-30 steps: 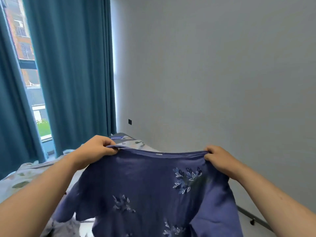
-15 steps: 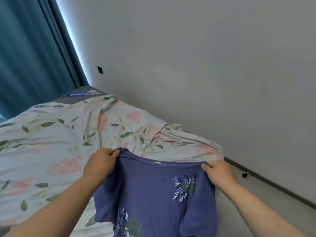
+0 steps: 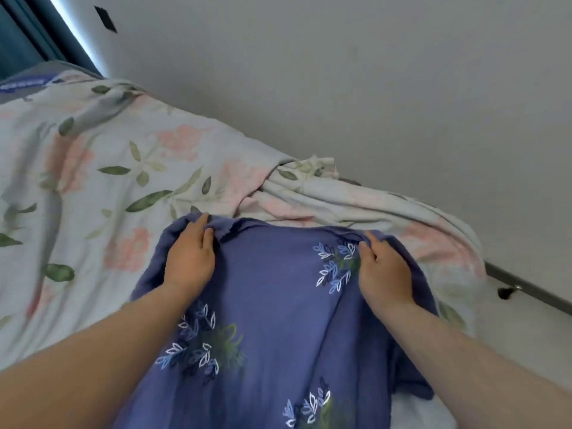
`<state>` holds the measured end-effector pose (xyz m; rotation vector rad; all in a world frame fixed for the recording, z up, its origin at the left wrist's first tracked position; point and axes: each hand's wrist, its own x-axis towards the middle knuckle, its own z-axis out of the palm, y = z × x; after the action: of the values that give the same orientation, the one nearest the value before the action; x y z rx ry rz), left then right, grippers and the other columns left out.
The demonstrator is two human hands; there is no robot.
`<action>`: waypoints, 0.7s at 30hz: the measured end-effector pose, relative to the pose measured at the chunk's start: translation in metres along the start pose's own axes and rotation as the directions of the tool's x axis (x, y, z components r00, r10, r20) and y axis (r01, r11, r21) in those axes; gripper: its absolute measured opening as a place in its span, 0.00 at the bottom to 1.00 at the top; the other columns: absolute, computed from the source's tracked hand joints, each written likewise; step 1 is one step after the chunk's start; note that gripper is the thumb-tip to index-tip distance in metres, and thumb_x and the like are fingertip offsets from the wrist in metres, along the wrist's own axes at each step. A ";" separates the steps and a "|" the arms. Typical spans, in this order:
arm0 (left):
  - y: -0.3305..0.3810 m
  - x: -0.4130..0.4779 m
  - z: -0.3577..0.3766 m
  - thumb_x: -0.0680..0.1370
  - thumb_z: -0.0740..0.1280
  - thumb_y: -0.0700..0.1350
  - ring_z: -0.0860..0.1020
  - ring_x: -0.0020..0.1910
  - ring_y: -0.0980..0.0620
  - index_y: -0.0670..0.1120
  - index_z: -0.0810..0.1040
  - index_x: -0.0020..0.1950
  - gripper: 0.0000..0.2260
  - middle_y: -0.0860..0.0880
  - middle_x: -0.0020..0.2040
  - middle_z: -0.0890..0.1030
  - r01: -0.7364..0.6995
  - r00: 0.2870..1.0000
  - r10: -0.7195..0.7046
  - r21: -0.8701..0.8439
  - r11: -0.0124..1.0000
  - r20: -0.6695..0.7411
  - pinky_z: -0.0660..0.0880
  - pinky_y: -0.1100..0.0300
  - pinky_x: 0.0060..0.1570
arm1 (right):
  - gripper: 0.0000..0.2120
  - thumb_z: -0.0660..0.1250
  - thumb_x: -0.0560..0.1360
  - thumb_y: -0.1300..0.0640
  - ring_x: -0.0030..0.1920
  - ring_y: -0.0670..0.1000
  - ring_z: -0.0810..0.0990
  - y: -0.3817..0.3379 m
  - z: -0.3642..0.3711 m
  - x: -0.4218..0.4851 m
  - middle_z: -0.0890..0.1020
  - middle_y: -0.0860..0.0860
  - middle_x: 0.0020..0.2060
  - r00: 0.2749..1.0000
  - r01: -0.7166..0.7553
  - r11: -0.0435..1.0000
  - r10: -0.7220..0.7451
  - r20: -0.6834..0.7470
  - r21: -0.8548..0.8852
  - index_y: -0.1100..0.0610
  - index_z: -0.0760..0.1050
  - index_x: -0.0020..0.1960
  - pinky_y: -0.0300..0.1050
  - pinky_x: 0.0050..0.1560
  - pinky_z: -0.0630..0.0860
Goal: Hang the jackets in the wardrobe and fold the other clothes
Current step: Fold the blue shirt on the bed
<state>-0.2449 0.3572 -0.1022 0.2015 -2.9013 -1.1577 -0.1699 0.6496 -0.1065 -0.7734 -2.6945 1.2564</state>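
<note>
Blue-violet leaf-print T-shirt (image 3: pixel 278 289): spread flat on the bed with its neckline toward the wall and its lower part running off the bottom edge of the view.
Left hand (image 3: pixel 190 258): rests on one shoulder of the shirt, fingers close together and bunching cloth at the neckline edge; thumb hidden.
Right hand (image 3: pixel 385 270): rests on the other shoulder, fingertips curled into a pinched fold beside a leaf sprig.
Pale floral bedsheet (image 3: pixel 108 181): pink blooms and green leaves, rumpled into a ridge just beyond the neckline.
Grey wall (image 3: pixel 371 88): runs along the bed's far side.
Teal curtain (image 3: pixel 12 41): top left corner.
</note>
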 end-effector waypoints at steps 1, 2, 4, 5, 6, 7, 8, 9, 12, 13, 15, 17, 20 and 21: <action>-0.003 0.020 0.010 0.84 0.57 0.44 0.74 0.64 0.43 0.44 0.64 0.77 0.20 0.45 0.64 0.78 -0.047 0.999 0.047 0.052 0.998 0.005 0.70 0.63 0.58 | 0.21 0.59 0.83 0.54 0.72 0.58 0.69 0.006 0.008 0.021 0.72 0.56 0.72 0.999 0.046 0.997 -0.045 0.007 -0.057 0.56 0.68 0.75 0.44 0.66 0.65; -0.008 0.038 0.020 0.83 0.60 0.45 0.72 0.67 0.41 0.45 0.58 0.79 0.25 0.43 0.70 0.74 -0.078 0.997 0.076 0.107 0.991 0.025 0.69 0.57 0.63 | 0.25 0.60 0.83 0.53 0.74 0.59 0.66 0.013 0.015 0.039 0.68 0.58 0.74 0.996 0.085 0.988 -0.083 0.023 -0.130 0.57 0.62 0.78 0.48 0.70 0.64; -0.020 0.061 0.034 0.79 0.67 0.51 0.66 0.74 0.44 0.49 0.46 0.81 0.39 0.46 0.78 0.63 -0.064 0.996 0.057 0.122 0.990 0.066 0.65 0.52 0.71 | 0.35 0.63 0.80 0.48 0.75 0.60 0.63 0.029 0.029 0.057 0.64 0.59 0.76 0.990 0.139 0.937 -0.127 0.058 -0.320 0.58 0.52 0.81 0.53 0.73 0.64; -0.028 0.067 0.041 0.76 0.70 0.54 0.64 0.75 0.46 0.49 0.42 0.81 0.44 0.47 0.79 0.61 -0.048 0.997 0.039 0.128 0.991 0.072 0.64 0.50 0.72 | 0.38 0.64 0.78 0.45 0.74 0.61 0.65 0.036 0.035 0.060 0.66 0.60 0.75 0.988 0.156 0.900 -0.147 0.055 -0.407 0.58 0.51 0.81 0.54 0.72 0.65; -0.034 0.071 0.047 0.74 0.71 0.57 0.65 0.75 0.46 0.49 0.41 0.81 0.47 0.46 0.79 0.61 -0.044 0.997 0.033 0.166 0.985 0.065 0.65 0.50 0.72 | 0.40 0.64 0.77 0.43 0.74 0.61 0.66 0.042 0.041 0.060 0.67 0.60 0.74 0.987 0.157 0.876 -0.160 0.031 -0.457 0.59 0.51 0.80 0.54 0.72 0.65; -0.042 0.072 0.053 0.73 0.70 0.60 0.67 0.73 0.44 0.49 0.42 0.81 0.47 0.45 0.78 0.64 -0.055 0.998 0.045 0.224 0.973 0.047 0.68 0.49 0.69 | 0.42 0.64 0.76 0.41 0.73 0.60 0.67 0.047 0.046 0.059 0.68 0.60 0.74 0.986 0.149 0.871 -0.169 -0.001 -0.468 0.60 0.52 0.80 0.54 0.72 0.66; -0.049 0.075 0.059 0.72 0.67 0.63 0.70 0.70 0.42 0.48 0.44 0.80 0.46 0.43 0.75 0.67 -0.078 0.997 0.076 0.285 0.955 0.018 0.71 0.48 0.66 | 0.43 0.64 0.75 0.41 0.73 0.59 0.68 0.050 0.051 0.059 0.68 0.60 0.74 0.985 0.139 0.876 -0.171 -0.028 -0.462 0.61 0.52 0.80 0.54 0.72 0.66; -0.052 0.073 0.057 0.71 0.64 0.65 0.72 0.68 0.40 0.47 0.47 0.79 0.45 0.41 0.73 0.69 -0.099 0.994 0.105 0.332 0.938 -0.003 0.73 0.47 0.63 | 0.44 0.64 0.74 0.41 0.73 0.59 0.68 0.048 0.053 0.055 0.68 0.61 0.74 0.983 0.138 0.880 -0.179 -0.050 -0.454 0.63 0.51 0.80 0.55 0.72 0.67; -0.055 0.083 0.067 0.70 0.58 0.67 0.69 0.70 0.39 0.41 0.51 0.78 0.45 0.38 0.74 0.67 -0.128 0.991 0.133 0.429 0.894 0.017 0.69 0.45 0.66 | 0.46 0.64 0.74 0.40 0.74 0.58 0.67 0.052 0.057 0.063 0.66 0.60 0.75 0.983 0.124 0.859 -0.174 -0.056 -0.497 0.63 0.50 0.80 0.55 0.73 0.65; -0.054 0.084 0.069 0.71 0.55 0.68 0.65 0.74 0.41 0.40 0.51 0.79 0.46 0.39 0.76 0.64 -0.135 0.991 0.129 0.468 0.873 0.046 0.65 0.45 0.70 | 0.45 0.63 0.74 0.39 0.74 0.58 0.67 0.053 0.056 0.063 0.65 0.59 0.76 0.984 0.126 0.842 -0.175 -0.045 -0.525 0.62 0.50 0.80 0.55 0.73 0.64; -0.053 0.083 0.071 0.71 0.51 0.69 0.57 0.78 0.44 0.40 0.49 0.80 0.46 0.42 0.80 0.56 -0.156 0.988 0.132 0.518 0.841 0.084 0.58 0.46 0.74 | 0.43 0.58 0.74 0.38 0.73 0.58 0.67 0.054 0.055 0.062 0.66 0.59 0.75 0.980 0.142 0.806 -0.198 -0.035 -0.575 0.59 0.50 0.81 0.56 0.72 0.65; -0.054 0.086 0.071 0.72 0.49 0.69 0.54 0.79 0.46 0.41 0.49 0.81 0.46 0.43 0.81 0.54 -0.161 0.987 0.125 0.545 0.823 0.104 0.56 0.47 0.75 | 0.41 0.53 0.74 0.37 0.71 0.58 0.68 0.052 0.056 0.063 0.69 0.59 0.73 0.979 0.140 0.780 -0.203 -0.035 -0.609 0.58 0.52 0.80 0.56 0.70 0.67; -0.052 0.087 0.070 0.71 0.48 0.69 0.54 0.79 0.45 0.41 0.49 0.81 0.46 0.43 0.81 0.53 -0.161 0.987 0.118 0.567 0.807 0.113 0.57 0.46 0.75 | 0.40 0.50 0.74 0.36 0.71 0.58 0.68 0.049 0.056 0.064 0.69 0.57 0.72 0.983 0.136 0.772 -0.184 -0.014 -0.621 0.56 0.51 0.81 0.56 0.70 0.66; -0.053 0.087 0.070 0.71 0.47 0.69 0.55 0.79 0.45 0.41 0.50 0.81 0.46 0.43 0.81 0.54 -0.160 0.987 0.120 0.567 0.808 0.108 0.58 0.45 0.74 | 0.40 0.51 0.75 0.35 0.72 0.57 0.67 0.049 0.056 0.065 0.68 0.57 0.73 0.984 0.139 0.775 -0.177 -0.001 -0.617 0.55 0.50 0.81 0.55 0.71 0.65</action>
<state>-0.3297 0.3568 -0.1928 -0.0566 -3.1678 -0.2354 -0.2209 0.6676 -0.1891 -0.5825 -3.0514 0.2802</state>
